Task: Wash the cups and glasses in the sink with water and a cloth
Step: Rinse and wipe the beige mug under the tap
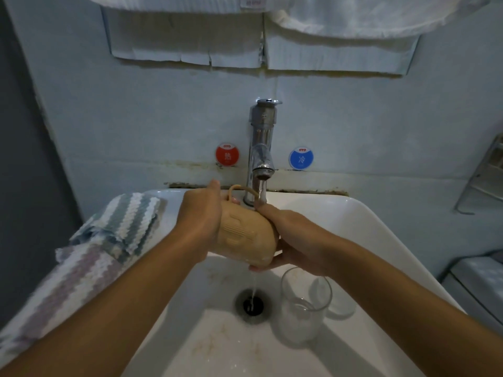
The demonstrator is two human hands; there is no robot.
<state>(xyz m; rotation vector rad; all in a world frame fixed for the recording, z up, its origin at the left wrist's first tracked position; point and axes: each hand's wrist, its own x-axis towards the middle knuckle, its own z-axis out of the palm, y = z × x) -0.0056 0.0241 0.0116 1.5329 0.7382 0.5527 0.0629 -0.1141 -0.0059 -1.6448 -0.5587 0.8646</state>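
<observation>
Cup (243, 235) gripped between both hands under faucet (261, 156).

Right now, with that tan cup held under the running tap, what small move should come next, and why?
Probably turn the tan cup a little between the left hand and right hand. The stream from the tap strikes only its far end near the handle, so the rest goes unrinsed. The cloth lies unused on the sink's left rim.

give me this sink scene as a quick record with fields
held item: tan cup, on its side under the tap
left hand: grips the cup's left side
right hand: holds its right side and base
water: running
in sink: clear glass, upright, right of drain
cloth: striped, on the left rim, untouched
</observation>
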